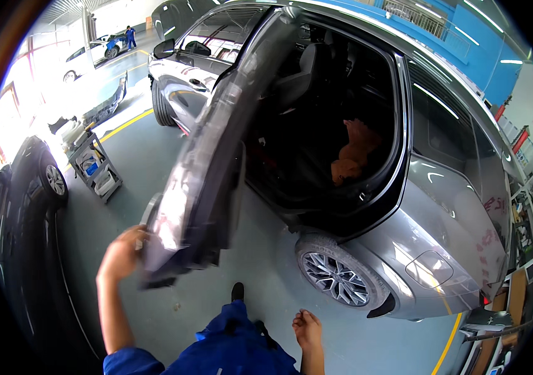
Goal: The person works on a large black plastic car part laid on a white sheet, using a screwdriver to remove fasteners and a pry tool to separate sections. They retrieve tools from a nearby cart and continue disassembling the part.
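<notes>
head view: open rear door (210, 156) between cart (96, 165) and car (404, 206)

Bright daylight blows out the upper left; fisheye bends edges; the car door (210, 150) looks perhaps motion-blurred.

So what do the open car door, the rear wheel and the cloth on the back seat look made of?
Car door: glossy painted metal, probably; it mirrors the lights, left hand on its edge.
Rear wheel: bright metal spokes, matte black rubber tyre.
Cloth: soft orange fabric, crumpled.
</notes>
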The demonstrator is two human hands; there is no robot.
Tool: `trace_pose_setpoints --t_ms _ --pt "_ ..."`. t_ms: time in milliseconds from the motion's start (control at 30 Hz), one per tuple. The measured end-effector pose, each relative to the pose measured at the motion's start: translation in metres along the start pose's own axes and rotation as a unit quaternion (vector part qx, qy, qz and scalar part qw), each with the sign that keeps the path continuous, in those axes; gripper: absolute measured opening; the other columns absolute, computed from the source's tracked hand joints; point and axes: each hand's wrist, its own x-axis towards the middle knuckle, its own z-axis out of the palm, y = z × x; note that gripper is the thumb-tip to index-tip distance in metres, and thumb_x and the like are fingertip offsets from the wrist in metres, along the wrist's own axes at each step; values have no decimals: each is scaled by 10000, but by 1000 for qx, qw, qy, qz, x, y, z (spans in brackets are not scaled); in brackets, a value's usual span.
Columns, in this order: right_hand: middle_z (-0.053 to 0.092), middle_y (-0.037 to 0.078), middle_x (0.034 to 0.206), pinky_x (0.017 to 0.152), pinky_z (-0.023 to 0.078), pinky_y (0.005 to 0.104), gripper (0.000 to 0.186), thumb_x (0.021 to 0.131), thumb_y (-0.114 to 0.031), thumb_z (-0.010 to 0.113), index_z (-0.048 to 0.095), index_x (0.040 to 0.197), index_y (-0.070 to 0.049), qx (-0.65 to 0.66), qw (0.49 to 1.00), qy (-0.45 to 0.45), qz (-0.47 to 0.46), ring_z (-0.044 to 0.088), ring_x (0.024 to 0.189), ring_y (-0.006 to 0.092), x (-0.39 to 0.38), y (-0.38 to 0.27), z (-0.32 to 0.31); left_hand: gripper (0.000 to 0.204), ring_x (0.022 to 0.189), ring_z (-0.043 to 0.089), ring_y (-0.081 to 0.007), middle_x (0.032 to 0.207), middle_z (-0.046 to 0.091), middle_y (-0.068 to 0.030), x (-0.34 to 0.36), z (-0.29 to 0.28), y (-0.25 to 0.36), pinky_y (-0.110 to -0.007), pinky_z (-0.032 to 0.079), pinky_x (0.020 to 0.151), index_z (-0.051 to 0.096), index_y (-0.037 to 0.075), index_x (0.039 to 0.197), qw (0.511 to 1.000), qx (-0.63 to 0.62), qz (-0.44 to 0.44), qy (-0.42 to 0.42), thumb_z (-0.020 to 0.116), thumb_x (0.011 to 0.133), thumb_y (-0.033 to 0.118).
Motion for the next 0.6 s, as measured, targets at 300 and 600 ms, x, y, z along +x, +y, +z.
trace_pose_setpoints --t_ms 300,600 --pt "645 86 826 649 505 321 172 1010 -178 582 639 987 -17 -55 993 -22 106 611 704 209 41 13 16 336 1211 571 -282 1250 618 -169 -23 -25 -27 -369 397 1073 569 -62 1275 892 18 -174 416 466 1071 184" --pt "647 103 845 692 520 348 164 1004 -156 576 621 974 -1 -18 992 -12 127 632 760 237 92 10 32 437 1078 604 -321 1156 640 -199 3 25 -178 -410 442 1000 605 -90 1189 726 113 -43 677 355 1058 244"
